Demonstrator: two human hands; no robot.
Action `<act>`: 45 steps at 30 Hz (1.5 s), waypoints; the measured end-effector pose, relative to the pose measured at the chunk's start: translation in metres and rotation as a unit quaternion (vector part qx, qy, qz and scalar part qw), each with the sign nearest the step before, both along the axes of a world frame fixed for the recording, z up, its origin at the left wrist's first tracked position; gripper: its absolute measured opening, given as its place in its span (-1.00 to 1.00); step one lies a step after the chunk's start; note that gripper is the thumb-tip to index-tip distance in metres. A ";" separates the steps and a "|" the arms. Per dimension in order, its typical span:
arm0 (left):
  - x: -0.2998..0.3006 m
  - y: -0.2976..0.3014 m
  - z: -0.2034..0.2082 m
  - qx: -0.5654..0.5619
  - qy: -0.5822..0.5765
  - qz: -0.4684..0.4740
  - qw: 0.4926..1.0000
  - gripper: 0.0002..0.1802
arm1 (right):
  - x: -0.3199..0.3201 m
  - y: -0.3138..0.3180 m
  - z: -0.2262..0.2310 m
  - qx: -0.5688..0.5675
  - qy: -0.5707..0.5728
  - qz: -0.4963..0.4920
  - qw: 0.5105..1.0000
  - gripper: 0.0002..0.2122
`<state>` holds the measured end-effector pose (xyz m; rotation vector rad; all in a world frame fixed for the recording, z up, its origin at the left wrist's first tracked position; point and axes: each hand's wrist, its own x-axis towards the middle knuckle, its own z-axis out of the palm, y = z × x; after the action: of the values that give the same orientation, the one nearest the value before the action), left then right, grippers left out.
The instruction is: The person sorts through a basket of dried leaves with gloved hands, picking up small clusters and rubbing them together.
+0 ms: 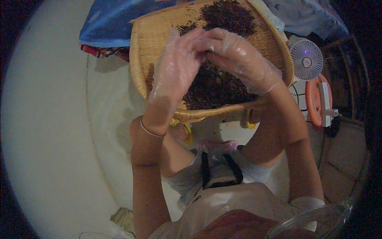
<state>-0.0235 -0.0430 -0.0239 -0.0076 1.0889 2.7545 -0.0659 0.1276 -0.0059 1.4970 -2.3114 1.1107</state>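
My left hand point(177, 65) and my right hand point(240, 55), both in clear plastic gloves, meet above a woven bamboo tray point(149, 38). Their fingertips are bent inward and press together. Anything between them is too small or too hidden to name. Below and between my wrists lies a heap of dark, dry, leaf-like bits point(217, 89) near the tray's front rim. A second dark heap point(229, 16) sits at the far side, with loose crumbs scattered beside it.
A blue cloth point(109, 22) covers something behind the tray at the left. To the right stand a small white fan point(306, 59) and an orange stool point(313, 101) bearing a white power strip point(326, 104). My knees and yellow slippers point(188, 133) are close under the tray's near rim.
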 end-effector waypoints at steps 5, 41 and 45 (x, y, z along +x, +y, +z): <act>0.005 -0.002 0.012 0.027 0.007 -0.038 0.999 -0.32 | -0.003 0.013 0.012 -0.060 -0.336 -0.012 0.940 -0.76; 0.006 0.006 0.025 0.124 0.271 -0.160 0.941 -0.14 | 0.016 -0.001 0.015 -0.127 0.069 -0.033 0.989 -0.80; 0.008 0.004 0.027 0.019 0.295 -0.114 0.948 -0.17 | 0.011 0.003 0.015 -0.138 0.039 0.012 0.990 -0.85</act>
<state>-0.0157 -0.0394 0.0035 0.9391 1.0645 2.6165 -0.0552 0.1304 0.0093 1.4387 -1.9969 1.2930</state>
